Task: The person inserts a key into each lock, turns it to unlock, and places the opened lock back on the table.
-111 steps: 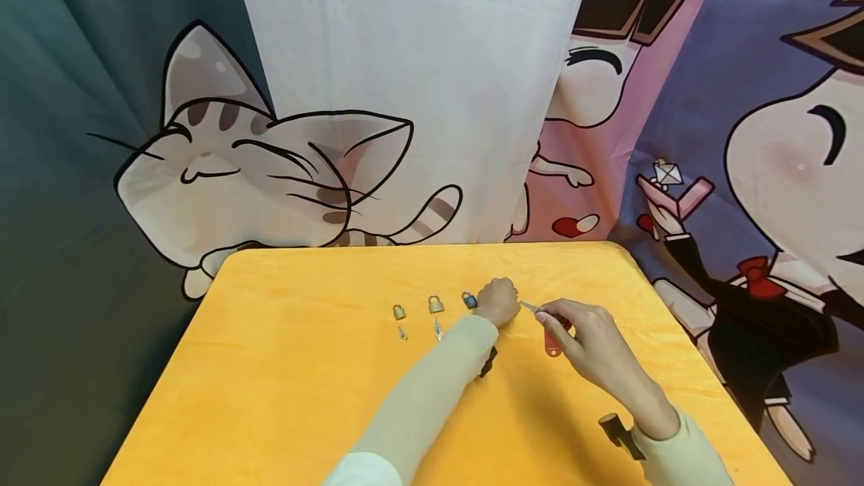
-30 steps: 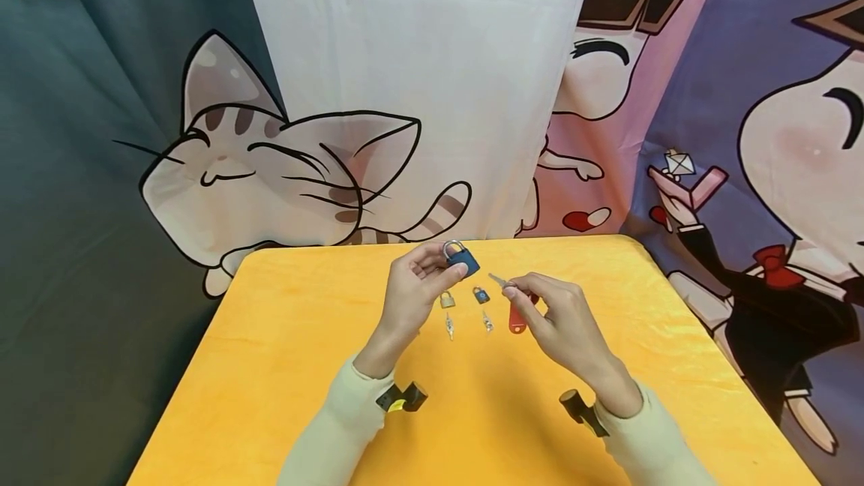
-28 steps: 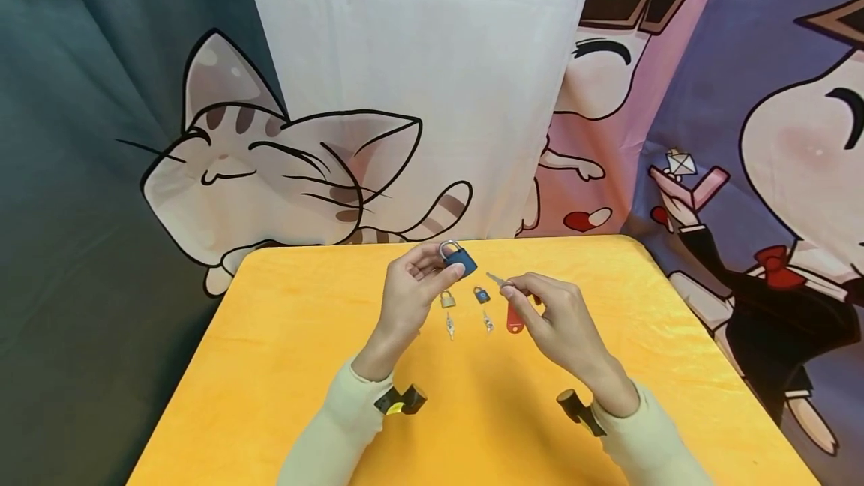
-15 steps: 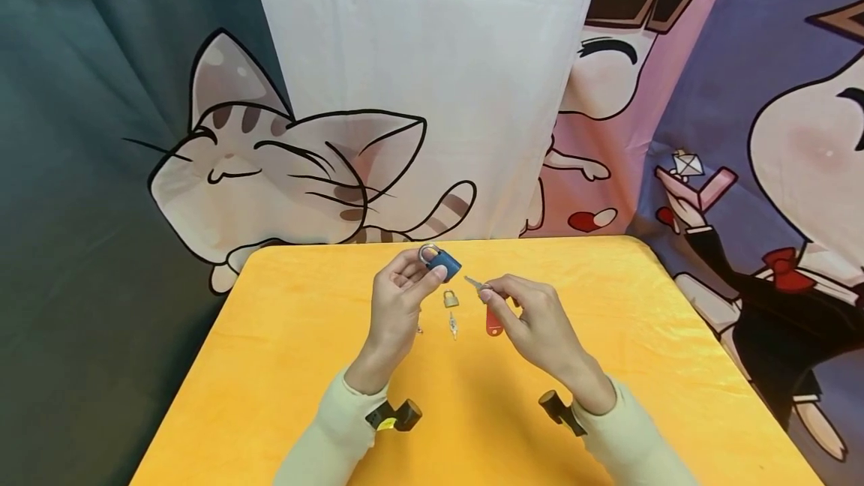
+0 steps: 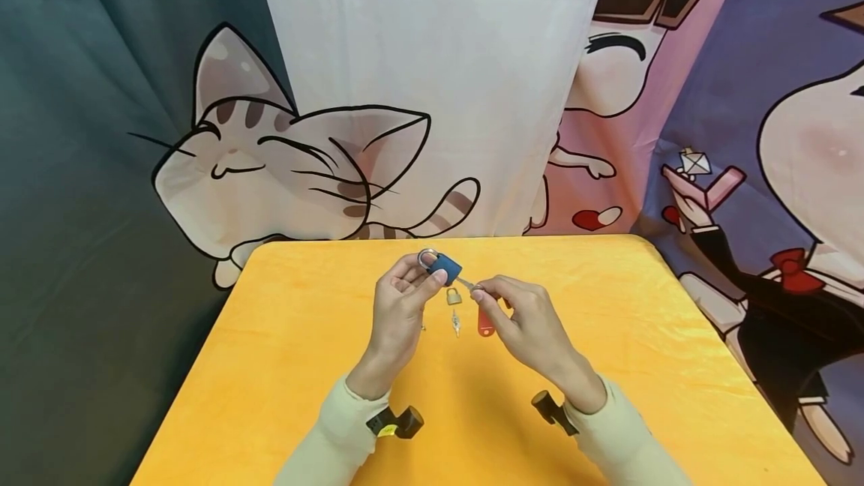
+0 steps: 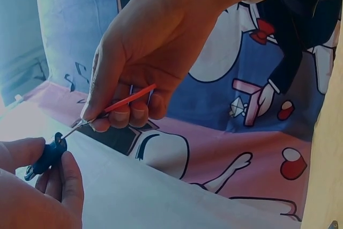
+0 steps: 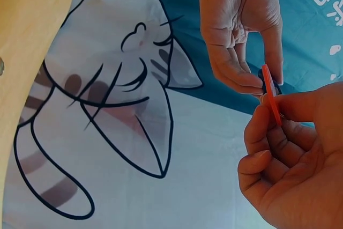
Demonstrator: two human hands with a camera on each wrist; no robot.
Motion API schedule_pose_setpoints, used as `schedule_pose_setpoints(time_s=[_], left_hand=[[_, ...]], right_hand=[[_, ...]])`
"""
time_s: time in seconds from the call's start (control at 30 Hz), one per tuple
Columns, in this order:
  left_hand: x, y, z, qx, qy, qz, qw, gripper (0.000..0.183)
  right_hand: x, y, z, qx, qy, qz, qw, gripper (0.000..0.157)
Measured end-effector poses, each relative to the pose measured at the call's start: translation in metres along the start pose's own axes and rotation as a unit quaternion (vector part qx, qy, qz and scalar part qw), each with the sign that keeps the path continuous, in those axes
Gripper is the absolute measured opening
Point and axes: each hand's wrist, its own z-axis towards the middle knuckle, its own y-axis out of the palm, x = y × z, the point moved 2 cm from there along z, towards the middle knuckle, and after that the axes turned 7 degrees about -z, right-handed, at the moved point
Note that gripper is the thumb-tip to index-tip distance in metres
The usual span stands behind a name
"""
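Observation:
My left hand (image 5: 397, 313) holds a blue padlock (image 5: 445, 268) up over the far part of the table, thumb against its near face. Its silver shackle points up and left, and its bottom end faces right. My right hand (image 5: 536, 325) pinches a silver key (image 5: 466, 284) with a red tag (image 5: 485, 323) hanging below. In the left wrist view the tip of the key (image 6: 72, 131) meets the keyhole end of the padlock (image 6: 48, 156). The red tag (image 7: 270, 95) covers most of the padlock in the right wrist view.
On the yellow table (image 5: 304, 373) lie a small brass padlock (image 5: 454, 297) and a small key set (image 5: 456, 323) just below it. Another small metal piece (image 5: 423, 328) peeks out beside my left hand. A cartoon-printed curtain (image 5: 432, 43) hangs behind the table.
My left hand, earlier down at the table, now holds up the blue padlock. My right hand has moved left, closing the gap between key and padlock. The small blue padlock is now hidden.

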Motion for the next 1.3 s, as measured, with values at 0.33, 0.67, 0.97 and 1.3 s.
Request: schedule_pose_setpoints(time_s=[0.33, 0.67, 0.97, 1.3], left_hand=[[-0.001, 0.002, -0.004, 0.001, -0.007, 0.008, 0.9999, 0.023], [-0.003, 0.006, -0.008, 0.002, -0.003, 0.026, 0.9997, 0.023], [-0.009, 0.007, -0.01, -0.011, -0.002, 0.043, 0.999, 0.03], [-0.012, 0.008, -0.009, -0.012, -0.007, 0.053, 0.9985, 0.032]], right_hand=[[-0.002, 0.001, 0.0, -0.003, -0.006, -0.002, 1.0, 0.006], [-0.005, 0.001, -0.001, -0.004, -0.014, -0.005, 1.0, 0.007], [-0.006, 0.002, -0.002, 0.004, -0.018, -0.004, 1.0, 0.007], [-0.004, 0.003, -0.005, 0.015, -0.004, 0.01, 1.0, 0.006]])
